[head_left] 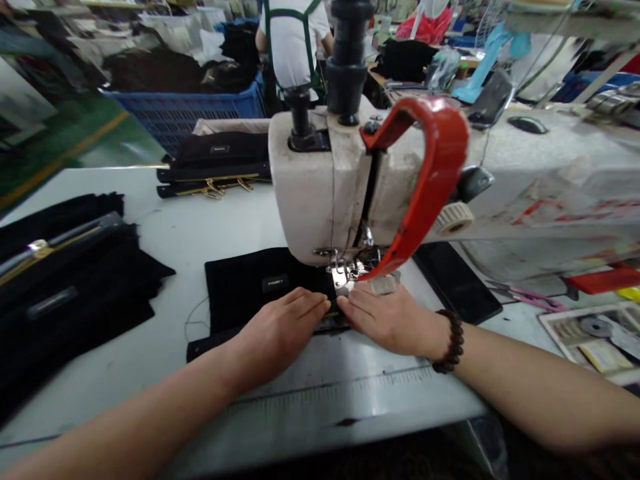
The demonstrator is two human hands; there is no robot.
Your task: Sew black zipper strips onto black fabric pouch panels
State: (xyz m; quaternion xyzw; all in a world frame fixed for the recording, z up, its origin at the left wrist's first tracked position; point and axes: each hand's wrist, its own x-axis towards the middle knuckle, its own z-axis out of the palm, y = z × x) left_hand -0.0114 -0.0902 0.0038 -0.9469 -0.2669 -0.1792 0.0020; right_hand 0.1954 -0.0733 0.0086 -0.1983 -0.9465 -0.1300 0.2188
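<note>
A black fabric piece [235,293] with a small label lies flat on the table, its right part under the presser foot [341,277] of a sewing machine [310,193]. My left hand [285,327] rests on its near edge, fingers stretched out and flat. Just right of the foot, my right hand [385,317] presses down beside a bit of gold zipper [331,313], its fingers also extended and partly hidden by the red guard [440,153]. The fingertips of both hands come close together in front of the needle. A beaded bracelet [453,340] circles my right wrist.
Black fabric pieces [75,293] are piled at the left. Another black stack [220,157] with gold zippers lies behind. A dark phone [457,283], pink-handled scissors [535,298] and a parts tray [595,337] sit at the right. Beyond stand a blue crate [190,110] and a person [294,50].
</note>
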